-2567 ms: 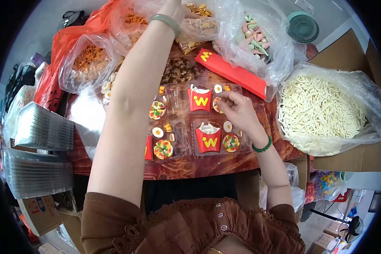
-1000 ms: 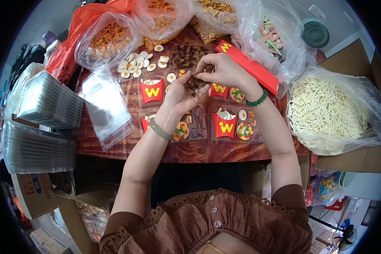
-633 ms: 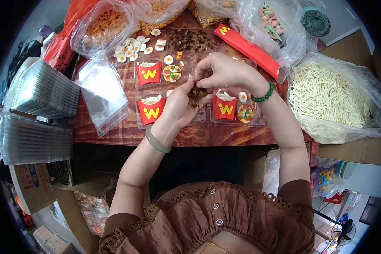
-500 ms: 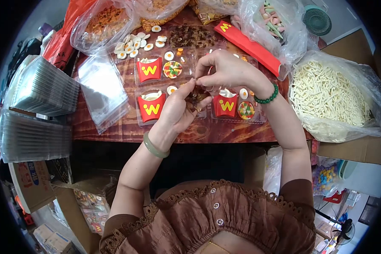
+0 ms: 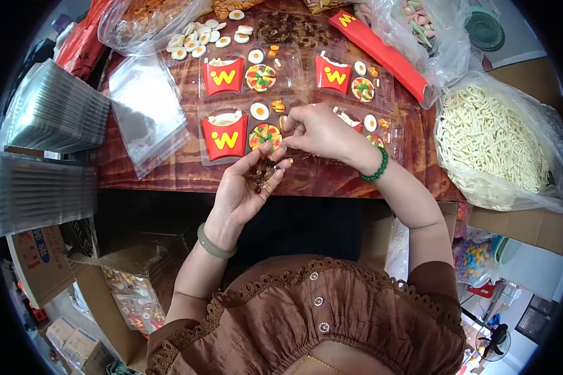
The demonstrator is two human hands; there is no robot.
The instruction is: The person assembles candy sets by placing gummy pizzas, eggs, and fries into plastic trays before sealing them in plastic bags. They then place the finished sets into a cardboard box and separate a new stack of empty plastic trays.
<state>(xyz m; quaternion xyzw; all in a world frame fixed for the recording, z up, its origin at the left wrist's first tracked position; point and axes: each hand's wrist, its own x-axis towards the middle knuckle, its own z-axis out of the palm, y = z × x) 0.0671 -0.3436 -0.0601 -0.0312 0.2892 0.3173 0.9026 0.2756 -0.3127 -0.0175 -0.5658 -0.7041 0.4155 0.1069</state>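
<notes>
My left hand (image 5: pixel 236 190) is palm up and cupped around several small brown gummy candies (image 5: pixel 260 175), just in front of the table edge. Close beside its fingertips, my right hand (image 5: pixel 328 132) has thumb and fingers pinched together; what they hold, if anything, is hidden. It hovers over the front clear plastic trays, partly covering the right one. In the front left tray are a red fries carton (image 5: pixel 223 140) with a yellow mark, a fried-egg gummy (image 5: pixel 259 111) and a round pizza gummy (image 5: pixel 265 137). A similar carton (image 5: pixel 333 75) sits in the back right tray.
Brown gummies (image 5: pixel 293 28) and egg gummies (image 5: pixel 197 39) lie at the back. Flat red cartons (image 5: pixel 381 56) lie at the right, near a bag of pale sticks (image 5: pixel 491 140). Stacked clear trays (image 5: pixel 59 112) and plastic sleeves (image 5: pixel 147 112) are at the left.
Both hands have come nearer to my body, and my left hand has dropped lower, its cupped palm now showing the brown gummies. The view has shifted, revealing more of the right-hand trays.
</notes>
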